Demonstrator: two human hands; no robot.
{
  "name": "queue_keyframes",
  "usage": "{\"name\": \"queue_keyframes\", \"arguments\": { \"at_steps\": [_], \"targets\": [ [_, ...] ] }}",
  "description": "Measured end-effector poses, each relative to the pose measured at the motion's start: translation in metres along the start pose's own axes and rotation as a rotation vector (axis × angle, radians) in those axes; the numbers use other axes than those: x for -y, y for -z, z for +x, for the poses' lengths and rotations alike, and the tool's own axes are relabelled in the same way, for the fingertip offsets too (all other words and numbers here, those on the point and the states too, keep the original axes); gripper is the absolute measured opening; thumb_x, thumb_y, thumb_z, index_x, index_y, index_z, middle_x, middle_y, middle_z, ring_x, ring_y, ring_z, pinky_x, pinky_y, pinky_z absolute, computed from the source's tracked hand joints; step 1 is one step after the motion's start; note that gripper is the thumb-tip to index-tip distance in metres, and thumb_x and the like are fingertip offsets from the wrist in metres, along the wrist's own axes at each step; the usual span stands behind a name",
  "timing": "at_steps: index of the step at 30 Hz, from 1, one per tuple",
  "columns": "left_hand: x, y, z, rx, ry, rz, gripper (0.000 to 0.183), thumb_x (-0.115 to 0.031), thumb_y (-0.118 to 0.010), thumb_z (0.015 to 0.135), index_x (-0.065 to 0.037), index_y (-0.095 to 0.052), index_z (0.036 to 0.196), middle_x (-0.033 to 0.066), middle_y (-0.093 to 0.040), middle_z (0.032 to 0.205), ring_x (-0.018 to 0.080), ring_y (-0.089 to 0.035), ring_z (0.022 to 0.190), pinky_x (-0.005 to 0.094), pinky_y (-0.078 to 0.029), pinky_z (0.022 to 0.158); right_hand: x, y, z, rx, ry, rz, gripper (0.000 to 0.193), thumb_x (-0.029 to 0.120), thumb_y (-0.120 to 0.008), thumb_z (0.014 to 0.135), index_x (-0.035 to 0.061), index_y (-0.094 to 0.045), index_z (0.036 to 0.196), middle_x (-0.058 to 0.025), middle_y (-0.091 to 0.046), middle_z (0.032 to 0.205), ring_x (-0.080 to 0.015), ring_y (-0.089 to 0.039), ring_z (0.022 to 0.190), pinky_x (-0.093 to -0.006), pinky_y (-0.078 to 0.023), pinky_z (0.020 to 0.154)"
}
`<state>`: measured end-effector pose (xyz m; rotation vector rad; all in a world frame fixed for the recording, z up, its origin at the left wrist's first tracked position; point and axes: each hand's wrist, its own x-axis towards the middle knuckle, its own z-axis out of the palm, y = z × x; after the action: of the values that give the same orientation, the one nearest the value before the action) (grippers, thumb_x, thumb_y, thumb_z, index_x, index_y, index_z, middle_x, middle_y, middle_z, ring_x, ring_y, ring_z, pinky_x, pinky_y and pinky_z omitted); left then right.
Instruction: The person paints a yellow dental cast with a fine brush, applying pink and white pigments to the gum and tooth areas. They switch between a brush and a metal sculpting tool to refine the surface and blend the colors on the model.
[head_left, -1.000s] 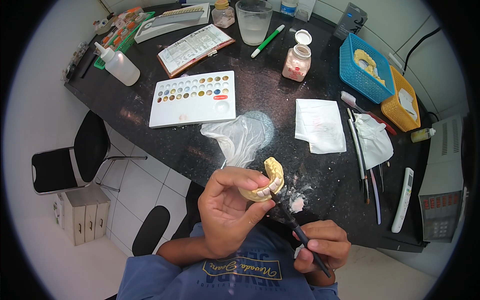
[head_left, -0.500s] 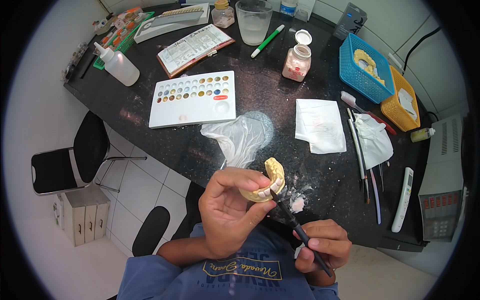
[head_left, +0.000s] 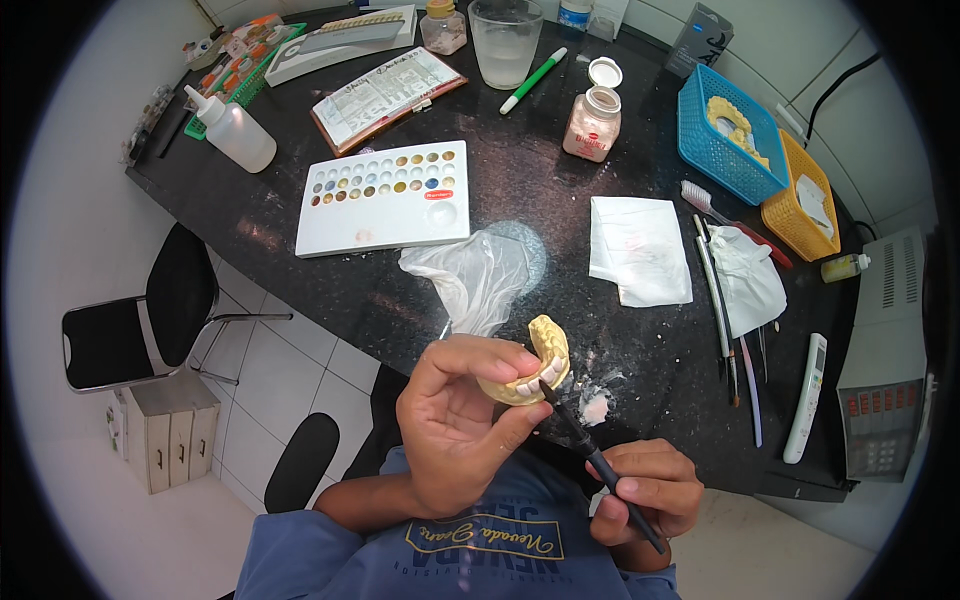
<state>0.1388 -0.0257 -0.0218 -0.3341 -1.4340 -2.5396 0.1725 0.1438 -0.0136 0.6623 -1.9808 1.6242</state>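
Note:
My left hand (head_left: 458,415) pinches a yellow dental plaster model (head_left: 548,345) between thumb and fingers, above the front edge of the bench. White teeth (head_left: 535,383) show along the model's near side. Between the fingers of my right hand (head_left: 648,490) is a slim black brush (head_left: 600,465), slanting up to the left. Its dark tip meets the white teeth. Just right of the model, a smear of pinkish-white powder (head_left: 597,407) lies on the dark bench.
A white paint palette (head_left: 380,225), crumpled clear plastic (head_left: 470,280) and folded tissue (head_left: 640,250) lie beyond my hands. Behind them stand an open powder jar (head_left: 592,130) and a cup (head_left: 505,50). Several brushes (head_left: 715,290), a blue basket (head_left: 725,165) and a yellow basket (head_left: 795,205) are at right.
Both hands, the model and the brush hold almost the same place. The view has shifted very slightly.

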Motion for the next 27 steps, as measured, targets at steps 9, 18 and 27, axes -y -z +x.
{"name": "queue_keyframes", "arguments": {
  "at_steps": [9,18,27],
  "targets": [
    [0.0002,0.0005,-0.0001,0.001,0.001,0.004,0.04,0.021,-0.062,0.075,0.0,-0.048,0.105,0.0157,-0.055,0.11,0.0181,-0.056,0.107,0.0311,-0.047,0.094,0.0003,0.0005,-0.0005,0.0,0.0,0.0,0.029,0.003,-0.072,0.071,0.0056,-0.055,0.094,-0.0115,-0.065,0.079,-0.0227,-0.068,0.066,-0.0302,-0.058,0.055],
    [-0.0004,0.0003,-0.0001,-0.012,0.014,-0.001,0.04,0.019,-0.064,0.074,0.0,-0.048,0.105,0.0146,-0.055,0.107,0.0182,-0.056,0.106,0.0314,-0.047,0.095,-0.0018,0.001,-0.0061,-0.066,0.016,0.045,0.029,0.004,-0.073,0.071,0.0047,-0.055,0.094,-0.0118,-0.064,0.082,-0.0231,-0.068,0.066,-0.0305,-0.058,0.055],
    [0.0002,-0.0001,-0.0006,-0.022,0.017,-0.007,0.04,0.019,-0.064,0.074,0.0,-0.048,0.105,0.0147,-0.055,0.107,0.0182,-0.056,0.106,0.0314,-0.048,0.094,0.0,-0.0003,-0.0012,-0.005,-0.003,0.01,0.03,0.003,-0.073,0.07,0.0052,-0.055,0.094,-0.0112,-0.064,0.081,-0.0233,-0.069,0.067,-0.0305,-0.058,0.055]
  ]
}}
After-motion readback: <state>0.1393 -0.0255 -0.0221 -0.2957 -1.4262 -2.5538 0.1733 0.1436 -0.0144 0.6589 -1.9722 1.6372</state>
